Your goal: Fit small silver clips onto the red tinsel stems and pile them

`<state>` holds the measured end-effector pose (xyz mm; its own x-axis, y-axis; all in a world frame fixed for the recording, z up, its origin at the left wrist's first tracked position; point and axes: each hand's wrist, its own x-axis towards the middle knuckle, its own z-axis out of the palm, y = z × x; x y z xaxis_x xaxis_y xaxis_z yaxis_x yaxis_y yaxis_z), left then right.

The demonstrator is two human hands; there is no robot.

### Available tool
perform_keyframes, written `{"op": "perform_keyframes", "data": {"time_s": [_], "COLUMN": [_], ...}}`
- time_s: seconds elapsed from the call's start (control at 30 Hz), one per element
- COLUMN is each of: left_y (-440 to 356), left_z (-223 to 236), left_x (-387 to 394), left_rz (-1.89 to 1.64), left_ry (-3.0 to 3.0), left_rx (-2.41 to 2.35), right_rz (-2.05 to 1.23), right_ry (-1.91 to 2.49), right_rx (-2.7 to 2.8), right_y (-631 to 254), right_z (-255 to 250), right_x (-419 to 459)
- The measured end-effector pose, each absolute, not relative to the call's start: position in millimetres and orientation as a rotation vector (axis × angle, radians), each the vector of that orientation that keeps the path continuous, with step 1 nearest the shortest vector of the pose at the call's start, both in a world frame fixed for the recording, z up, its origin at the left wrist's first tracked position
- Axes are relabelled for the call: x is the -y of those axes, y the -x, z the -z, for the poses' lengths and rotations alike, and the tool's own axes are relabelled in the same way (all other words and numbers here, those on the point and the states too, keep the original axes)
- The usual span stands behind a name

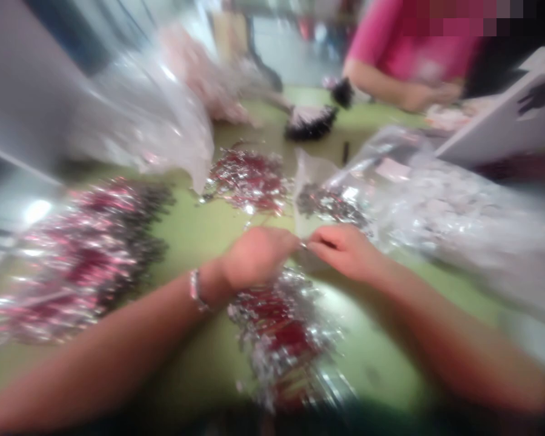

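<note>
The picture is smeared by motion. My left hand [254,257] and my right hand [345,249] meet over a green table [200,233], fingertips pinched together on a small shiny piece I cannot make out. A bracelet sits on my left wrist. Below my hands lies a heap of red and silver packets [281,333]. Another red and silver heap [249,178] lies just beyond my hands. A small dark, silvery pile [329,203] sits on a clear bag above my right hand.
A large stack of pink and silver packets [82,260] fills the left. Clear plastic bags [154,121] lie at back left and on the right [454,224]. A person in a pink shirt [404,48] works at the far side near a dark bristly item [311,121].
</note>
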<state>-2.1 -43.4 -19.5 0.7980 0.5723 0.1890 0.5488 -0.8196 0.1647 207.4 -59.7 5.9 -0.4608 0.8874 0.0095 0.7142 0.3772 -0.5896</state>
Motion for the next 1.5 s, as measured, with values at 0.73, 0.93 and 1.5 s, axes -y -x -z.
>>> {"op": "perform_keyframes", "data": {"time_s": [0.73,0.93,1.5], "left_y": [18.2,13.4,12.4], "left_z": [25.2,9.8,-1.5], "left_x": [-0.6,7.9,19.6], "left_rz": [-0.464,-0.504,-0.368], "left_ry": [-2.553,-2.655,-2.271], "left_rx": [-1.463,-1.19,-1.139], "right_rz": [-0.043,0.198,0.262], "right_ry": [1.71,1.676,1.743], "right_rx": [2.464,2.635,2.56], "right_y": [-241.9,-241.6,-216.8], "right_z": [0.7,11.1,19.5], "right_x": [26.9,23.2,31.1]}}
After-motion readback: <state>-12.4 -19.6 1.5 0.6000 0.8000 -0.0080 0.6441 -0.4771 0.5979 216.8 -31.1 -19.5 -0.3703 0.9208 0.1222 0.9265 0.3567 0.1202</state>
